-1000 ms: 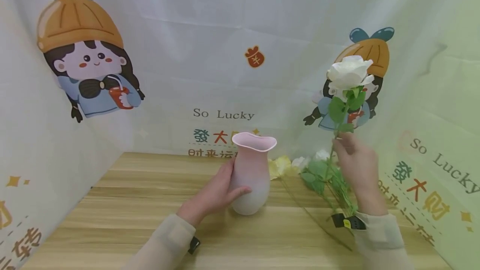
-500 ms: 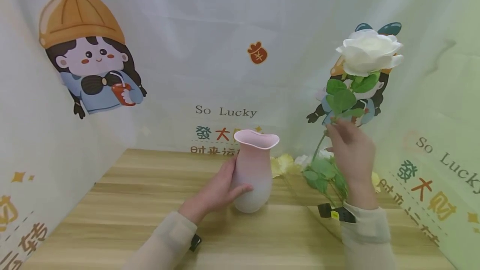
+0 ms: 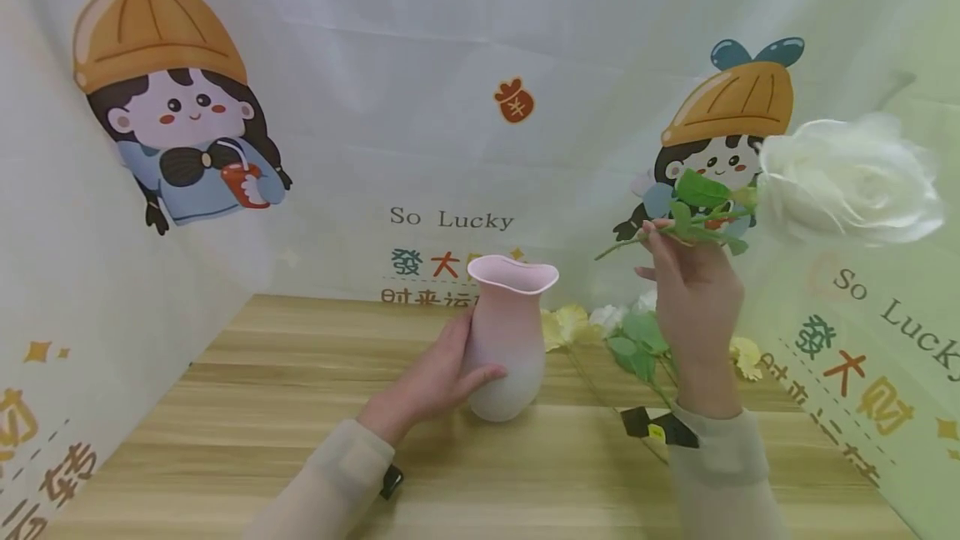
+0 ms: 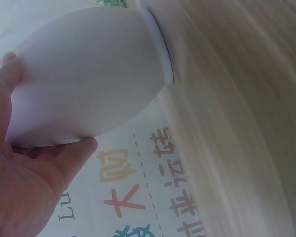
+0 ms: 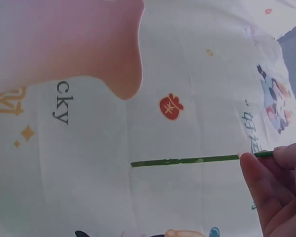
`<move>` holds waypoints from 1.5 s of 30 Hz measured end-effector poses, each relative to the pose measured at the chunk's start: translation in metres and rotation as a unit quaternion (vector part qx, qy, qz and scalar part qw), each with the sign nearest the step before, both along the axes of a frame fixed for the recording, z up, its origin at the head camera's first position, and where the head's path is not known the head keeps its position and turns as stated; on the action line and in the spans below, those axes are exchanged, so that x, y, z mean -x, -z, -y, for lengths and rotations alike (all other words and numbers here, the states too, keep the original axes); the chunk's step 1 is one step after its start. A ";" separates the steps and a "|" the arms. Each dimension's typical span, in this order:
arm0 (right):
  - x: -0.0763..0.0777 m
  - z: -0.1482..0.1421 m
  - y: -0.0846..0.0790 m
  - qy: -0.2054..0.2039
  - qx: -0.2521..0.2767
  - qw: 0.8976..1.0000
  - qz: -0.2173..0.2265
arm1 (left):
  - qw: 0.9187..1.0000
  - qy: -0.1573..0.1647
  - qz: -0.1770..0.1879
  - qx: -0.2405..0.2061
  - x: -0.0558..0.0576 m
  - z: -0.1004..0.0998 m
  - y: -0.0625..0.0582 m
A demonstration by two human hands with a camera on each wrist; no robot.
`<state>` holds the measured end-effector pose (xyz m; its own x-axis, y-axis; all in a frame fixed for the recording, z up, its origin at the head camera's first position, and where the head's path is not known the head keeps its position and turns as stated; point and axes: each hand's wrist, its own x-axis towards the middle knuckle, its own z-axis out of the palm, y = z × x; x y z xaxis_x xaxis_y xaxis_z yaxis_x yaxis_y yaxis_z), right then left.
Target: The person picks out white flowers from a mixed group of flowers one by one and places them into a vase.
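Note:
A pink-to-white vase (image 3: 506,348) with a wavy rim stands upright on the wooden table. My left hand (image 3: 435,373) grips its left side, thumb across the front; the left wrist view shows the fingers curled round the vase body (image 4: 89,74). To the right of the vase and above the table, my right hand (image 3: 697,307) pinches the green stem of a white rose (image 3: 847,177). The bloom points right, somewhat blurred, and the stem's cut end points left toward the vase. In the right wrist view the bare stem (image 5: 187,161) sticks out past the fingertips (image 5: 251,165).
Behind my right forearm, several yellow and white flowers lie on the table, among them a yellow one (image 3: 566,327) and green leaves (image 3: 637,348). A printed cloth (image 3: 337,107) hangs round the table (image 3: 247,407) at the back and sides.
The rose has been lifted off the other flowers and tipped over from upright to nearly lying, its bloom swinging right. My left hand and the vase stay almost in place.

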<state>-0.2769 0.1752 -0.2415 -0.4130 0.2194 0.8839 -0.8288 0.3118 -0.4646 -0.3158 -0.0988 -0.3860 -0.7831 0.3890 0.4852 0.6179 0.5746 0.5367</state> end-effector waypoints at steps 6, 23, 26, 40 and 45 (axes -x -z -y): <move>-0.006 0.006 -0.002 -0.118 0.041 0.992 -0.027 | 1.000 -0.001 0.002 0.002 0.000 -0.001 -0.001; 0.004 0.035 0.019 -0.179 -0.015 0.984 0.018 | 1.000 -0.012 -0.003 0.002 -0.001 0.000 0.002; 0.016 0.035 0.030 -0.158 -0.034 0.986 0.037 | 1.000 -0.013 -0.002 0.004 0.000 0.000 0.003; 0.043 0.057 0.054 0.006 -0.180 0.975 0.127 | 1.000 -0.003 0.009 0.003 -0.001 -0.001 0.001; 0.043 0.062 0.054 0.008 -0.203 0.971 0.124 | 1.000 -0.004 0.015 0.000 -0.001 0.000 -0.001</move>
<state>-0.3194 0.1132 -0.2953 -0.6240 -0.1181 0.7725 -0.7003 0.5230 -0.4858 -0.3144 -0.0985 -0.3847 -0.8006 0.3830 0.4608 0.5967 0.5792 0.5554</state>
